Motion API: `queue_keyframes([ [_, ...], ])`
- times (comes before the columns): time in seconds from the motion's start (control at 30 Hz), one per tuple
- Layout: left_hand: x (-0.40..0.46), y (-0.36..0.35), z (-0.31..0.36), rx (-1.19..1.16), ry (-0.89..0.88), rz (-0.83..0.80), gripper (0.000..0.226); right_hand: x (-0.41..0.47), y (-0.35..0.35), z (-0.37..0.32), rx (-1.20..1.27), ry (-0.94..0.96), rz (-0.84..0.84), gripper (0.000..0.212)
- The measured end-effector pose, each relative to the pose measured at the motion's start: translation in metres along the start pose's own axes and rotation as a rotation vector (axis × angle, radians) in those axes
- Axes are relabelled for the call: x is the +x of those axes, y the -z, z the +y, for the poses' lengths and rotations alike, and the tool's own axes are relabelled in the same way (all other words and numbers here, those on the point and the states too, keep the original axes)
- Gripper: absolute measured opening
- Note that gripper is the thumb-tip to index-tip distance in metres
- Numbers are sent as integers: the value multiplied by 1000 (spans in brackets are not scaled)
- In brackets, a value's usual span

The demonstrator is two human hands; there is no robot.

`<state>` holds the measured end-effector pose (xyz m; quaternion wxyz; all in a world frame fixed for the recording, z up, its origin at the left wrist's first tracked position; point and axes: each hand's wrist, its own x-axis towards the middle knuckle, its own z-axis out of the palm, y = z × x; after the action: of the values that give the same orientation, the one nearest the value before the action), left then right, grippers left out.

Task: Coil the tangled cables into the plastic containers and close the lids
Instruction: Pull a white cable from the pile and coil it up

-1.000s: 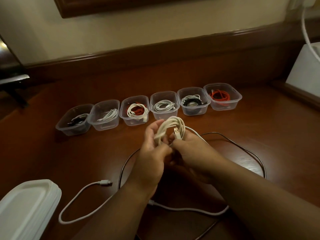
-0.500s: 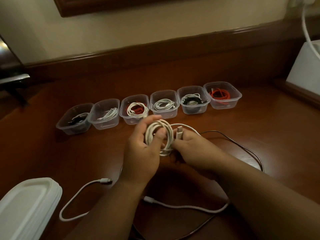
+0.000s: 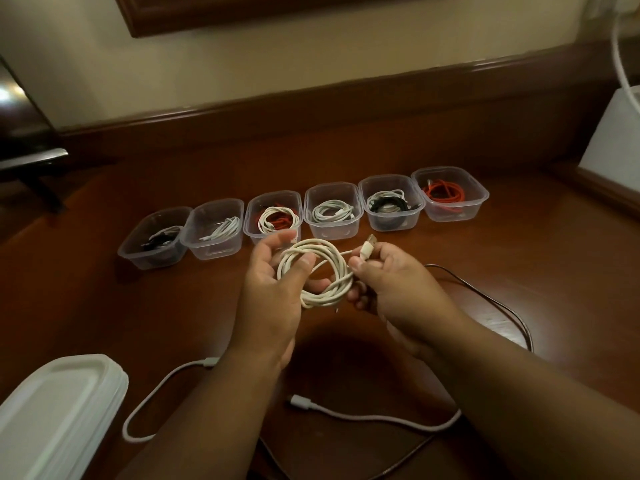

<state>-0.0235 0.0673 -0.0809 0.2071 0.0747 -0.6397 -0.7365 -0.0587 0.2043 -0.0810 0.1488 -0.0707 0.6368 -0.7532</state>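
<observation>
Desk of dark reddish wood carries everything, its far edge closed by a raised wooden rail under a cream wall. Stack of white lids sits at the near left corner. Row of six clear plastic containers runs left to right toward the far edge, all without lids, each with cable coiled inside: dark cable in the leftmost, white in the second, white over red in the third, white in the fourth, black with white in the fifth, red in the rightmost. White box stands at the far right edge with a white cord rising from it. Left hand, raised above the middle of the desk just before the row, curls its fingers behind the white coiled cable and pins the loops with its thumb on top. Right hand pinches that cable's plug end between thumb and fingers, its other fingers tucked against the coil's right side. Loose white cable lies flat along the near edge beneath the forearms. Thin black cable curves over the desk right of the right hand.
</observation>
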Motion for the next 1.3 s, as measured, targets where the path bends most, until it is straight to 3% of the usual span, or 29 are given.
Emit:
queue_keyframes([
  [0.23,-2,1,2,64,-53,-117,22,2,0,1,241,-141,33,10],
  [0.4,-1,5,-1,128,-71,-151,19,2,4,-2,26,-120,12,13],
  [0.6,1,6,-9,254,-104,-74,16,-1,5,-7,-178,-185,-58,23],
  [0.93,7,9,-11,258,-127,12,18,1,5,-2,45,-225,-165,25],
  [1.07,7,10,-11,295,-152,0,16,-5,5,-3,-186,-91,-248,14],
  [1.3,5,10,-13,508,-293,-125,21,0,6,2,-417,-84,-119,14],
])
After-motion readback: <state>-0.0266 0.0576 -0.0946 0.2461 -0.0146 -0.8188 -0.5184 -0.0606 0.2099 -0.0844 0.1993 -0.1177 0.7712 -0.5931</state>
